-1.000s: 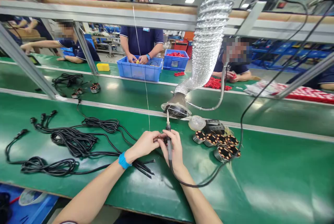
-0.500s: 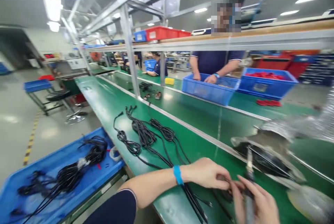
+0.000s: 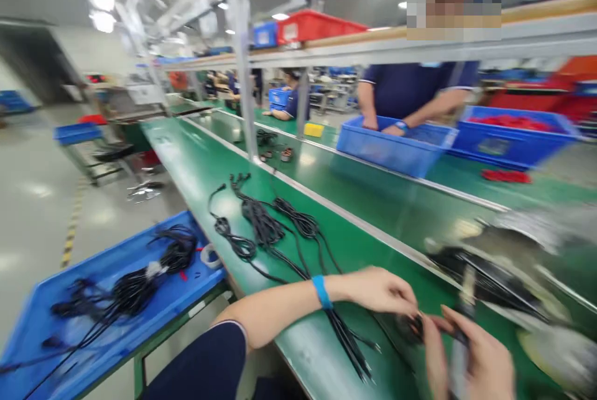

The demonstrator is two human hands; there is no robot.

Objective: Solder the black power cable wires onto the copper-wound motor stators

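My left hand [image 3: 382, 292], with a blue wristband, lies on the green bench [image 3: 196, 163] and pinches a small dark part [image 3: 411, 327] at its fingertips. My right hand [image 3: 471, 358] is at the lower right, blurred by motion, wrapped round a soldering iron [image 3: 462, 325] whose tip points up. The two hands meet over the dark part. Black cables [image 3: 265, 232] run from under my left wrist out across the bench.
A blue tray [image 3: 107, 319] of black cables stands low at the left beside the bench. The fume duct's mouth [image 3: 489, 275] is blurred at the right. Across the belt a person reaches into a blue bin [image 3: 396, 151]; another blue bin [image 3: 513, 132] holds red parts.
The view has swung left from the bench ahead to the bench's left end and the aisle. My hands remain together on the small part and the iron.
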